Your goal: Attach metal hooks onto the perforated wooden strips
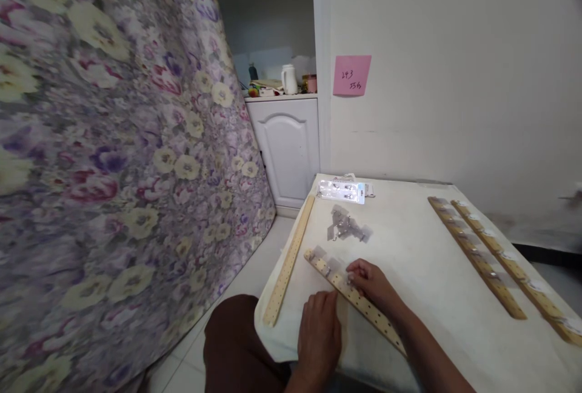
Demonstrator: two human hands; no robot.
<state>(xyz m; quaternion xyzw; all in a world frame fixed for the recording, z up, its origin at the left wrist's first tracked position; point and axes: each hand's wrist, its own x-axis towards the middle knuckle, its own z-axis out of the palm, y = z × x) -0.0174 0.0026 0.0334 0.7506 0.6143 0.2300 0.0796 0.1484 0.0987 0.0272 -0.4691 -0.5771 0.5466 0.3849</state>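
A pale wooden strip with rows of holes [375,318] lies diagonally on the table, with small clear plastic pieces and metal bits along its far end. My right hand [370,282] is closed over the strip, its fingertips pinching a small clear piece against the wood. My left hand [320,327] rests beside the strip's near edge, fingers together and bent; whatever they hold, if anything, is hidden. Beyond the strip sits a loose pile of clear plastic pieces with metal parts [346,227].
Another holed strip [286,275] lies along the table's left edge. Two wooden strips bearing clear pieces [473,247] lie at the right. A clear blister pack [341,191] is at the back. A floral curtain [118,156] hangs on the left.
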